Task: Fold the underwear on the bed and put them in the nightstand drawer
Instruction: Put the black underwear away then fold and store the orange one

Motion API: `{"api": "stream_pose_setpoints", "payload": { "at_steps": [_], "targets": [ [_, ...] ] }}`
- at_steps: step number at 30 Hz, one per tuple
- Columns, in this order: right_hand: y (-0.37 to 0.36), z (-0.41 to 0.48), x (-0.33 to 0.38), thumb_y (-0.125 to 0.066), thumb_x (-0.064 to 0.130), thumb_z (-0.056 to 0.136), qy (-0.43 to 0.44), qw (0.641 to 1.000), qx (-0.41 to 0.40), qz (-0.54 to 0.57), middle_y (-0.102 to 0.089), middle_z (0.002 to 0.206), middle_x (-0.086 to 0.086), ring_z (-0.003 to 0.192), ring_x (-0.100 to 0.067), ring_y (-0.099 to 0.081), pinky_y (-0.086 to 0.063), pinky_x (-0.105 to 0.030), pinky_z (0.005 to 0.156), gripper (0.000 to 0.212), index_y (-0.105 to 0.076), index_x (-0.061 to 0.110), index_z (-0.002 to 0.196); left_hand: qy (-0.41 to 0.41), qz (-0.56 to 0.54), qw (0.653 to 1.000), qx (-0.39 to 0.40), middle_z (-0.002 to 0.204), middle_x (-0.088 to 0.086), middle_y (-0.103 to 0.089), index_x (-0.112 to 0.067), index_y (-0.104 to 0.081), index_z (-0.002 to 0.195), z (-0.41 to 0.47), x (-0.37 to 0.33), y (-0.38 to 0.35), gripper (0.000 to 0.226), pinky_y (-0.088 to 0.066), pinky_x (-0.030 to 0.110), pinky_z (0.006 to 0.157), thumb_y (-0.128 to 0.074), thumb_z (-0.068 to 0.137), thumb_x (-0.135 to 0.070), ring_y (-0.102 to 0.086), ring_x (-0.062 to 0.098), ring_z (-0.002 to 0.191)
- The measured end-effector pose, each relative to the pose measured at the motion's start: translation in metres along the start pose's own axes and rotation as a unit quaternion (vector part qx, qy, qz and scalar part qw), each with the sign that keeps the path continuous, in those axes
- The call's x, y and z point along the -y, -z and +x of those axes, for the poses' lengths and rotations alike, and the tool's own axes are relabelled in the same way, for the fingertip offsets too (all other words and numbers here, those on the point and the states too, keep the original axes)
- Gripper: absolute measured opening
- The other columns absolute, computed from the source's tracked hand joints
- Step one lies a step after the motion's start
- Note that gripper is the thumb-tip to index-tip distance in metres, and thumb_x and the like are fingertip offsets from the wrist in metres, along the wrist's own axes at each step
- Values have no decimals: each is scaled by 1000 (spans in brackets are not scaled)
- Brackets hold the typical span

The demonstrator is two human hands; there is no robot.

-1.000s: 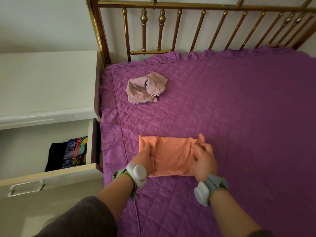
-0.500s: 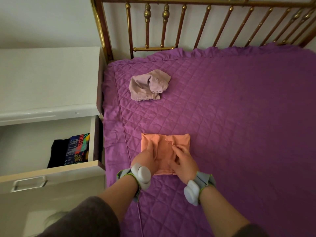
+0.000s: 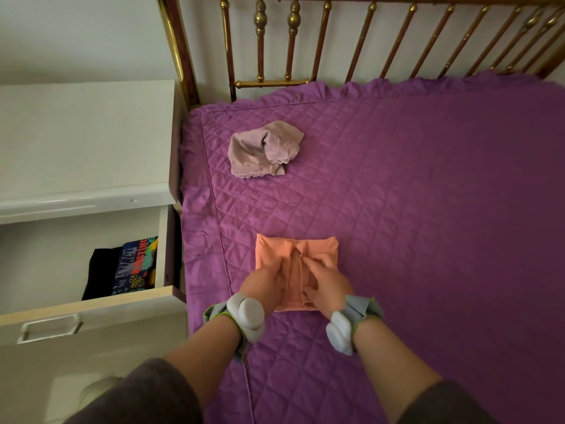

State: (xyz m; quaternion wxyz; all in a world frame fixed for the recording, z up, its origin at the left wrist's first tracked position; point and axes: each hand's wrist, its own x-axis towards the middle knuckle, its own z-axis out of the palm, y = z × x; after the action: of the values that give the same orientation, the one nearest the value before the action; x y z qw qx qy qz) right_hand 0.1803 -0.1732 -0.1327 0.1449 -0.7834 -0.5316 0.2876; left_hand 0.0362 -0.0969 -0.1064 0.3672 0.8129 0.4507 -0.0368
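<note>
Now both the left hand (image 3: 269, 278) and right hand (image 3: 328, 281) press flat, fingers spread, on the folded orange underwear (image 3: 275, 249); lifting carelessly could spring the fold open; the pink pair (image 3: 263, 149) lies unfolded.

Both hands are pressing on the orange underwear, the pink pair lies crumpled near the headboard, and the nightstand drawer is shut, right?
Not quite: the head view shows the nightstand drawer open. The left hand and right hand do press the orange underwear, and the pink pair lies crumpled near the headboard.
</note>
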Motion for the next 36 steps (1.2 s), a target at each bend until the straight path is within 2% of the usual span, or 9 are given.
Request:
{"api": "stream_pose_setpoints", "payload": {
  "at_steps": [3,8,11,16,18,23,28,33,36],
  "targets": [
    [5,6,-1,-58,24,80,15,998,27,-57,-30,135,8,109,-19,-55,-52,-34,84,65,-33,33,140,-22,43,999,-17,126,11,-50,-22,-37,142,-5,8,1,49,-46,34,87,-46,94,-21,-55,29,107],
    [3,13,-6,-63,26,82,11,995,50,-80,-24,134,6,118,-19,-48,-51,-39,90,71,-25,35,141,135,51,982,-124,126,6,-37,-23,-21,144,-15,12,-7,83,-49,39,91,-67,78,-45,-46,24,116],
    [4,13,-1,-64,26,81,8,996,47,-78,-25,134,5,117,-20,-50,-52,-38,89,71,-27,36,141,168,35,978,-122,130,6,-39,-21,-23,141,-14,5,-10,80,-47,40,95,-66,79,-45,-44,24,122],
    [9,-9,-3,-73,23,73,-32,991,-126,-13,-34,121,0,102,-21,-54,-36,-10,78,49,-58,28,120,208,-52,971,-104,135,7,-42,-19,-29,138,-20,-2,-7,68,-43,43,99,-63,80,-28,-44,27,125],
    [10,-17,-7,-74,21,72,-93,982,-163,23,-37,119,-4,107,-24,-48,-33,-13,83,40,-65,25,111,218,-60,968,-105,133,7,-44,-19,-33,137,-24,-1,-7,65,-42,44,99,-62,79,-26,-45,28,125],
    [12,-24,1,-66,11,81,-126,983,-94,91,-48,125,-10,103,-20,-54,-33,-8,82,33,-67,21,112,220,-57,971,-71,126,11,-55,-11,-43,121,-23,1,-5,39,-45,42,95,-56,85,-20,-52,32,117],
    [12,-33,28,-60,16,85,-139,975,-37,167,-70,110,-9,99,-25,-65,-52,-37,87,30,-67,17,113,162,-30,984,-74,117,15,-59,-9,-61,104,-7,9,29,22,-46,31,77,-51,86,-16,-61,32,98],
    [-2,-45,62,-50,13,93,-126,904,190,363,-62,84,-2,51,-9,-57,-44,-20,45,40,-40,21,131,113,-7,985,-133,117,13,-55,-16,-65,101,7,15,63,20,-49,43,89,-54,84,-18,-57,35,102],
    [4,-36,65,-50,19,93,-102,949,173,242,-63,68,-7,39,-4,-50,-42,-21,44,29,-56,11,121,98,8,984,-150,113,6,-59,-23,-64,100,6,13,59,19,-46,47,90,-55,84,-23,-55,31,106]
  ]
}}
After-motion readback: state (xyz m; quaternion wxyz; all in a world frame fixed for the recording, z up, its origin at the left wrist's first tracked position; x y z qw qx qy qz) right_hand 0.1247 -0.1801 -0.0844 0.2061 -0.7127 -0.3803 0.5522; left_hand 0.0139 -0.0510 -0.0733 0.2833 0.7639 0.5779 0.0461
